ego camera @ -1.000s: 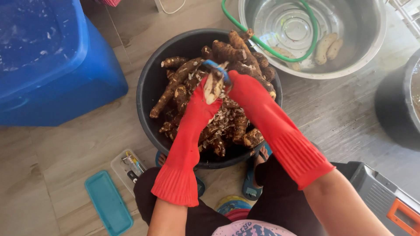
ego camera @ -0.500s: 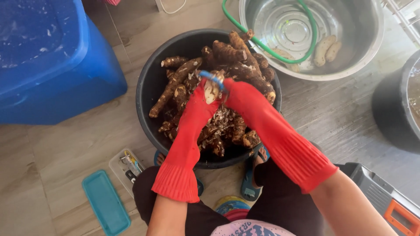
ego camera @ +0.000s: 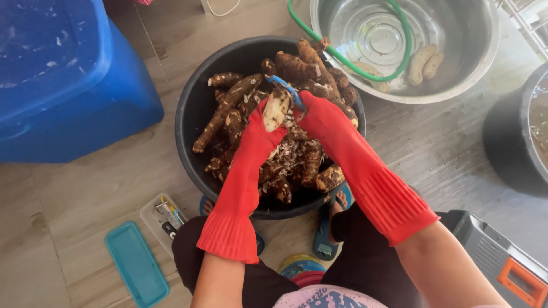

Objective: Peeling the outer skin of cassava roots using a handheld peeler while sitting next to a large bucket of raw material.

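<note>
A partly peeled root (ego camera: 276, 108) is held upright above the black tub (ego camera: 191, 122), which is heaped with unpeeled brown roots (ego camera: 228, 105) and loose peelings. The left hand (ego camera: 260, 128), in a long red glove, is closed around the root's lower end, so the pale, stripped upper part is left exposed. The right hand (ego camera: 319, 114), gloved alike, is clenched on a blue-handled peeler (ego camera: 285, 88), whose head is laid against the root's top.

The step is judged to be best done with the root gripped low and firm, well clear of the blade's path, and turned a little after each stroke so that no brown strip is missed. The peeler is best drawn in long, shallow passes, so that little flesh is lost. The work is best kept over the tub, so that the peelings are caught there and not on the floor. Wet gloves are likely to slip, so a steady grip is needed.

Beyond the tub, two peeled roots (ego camera: 425, 60) are seen in a steel basin (ego camera: 485, 63) with a green hose (ego camera: 365, 71).
</note>
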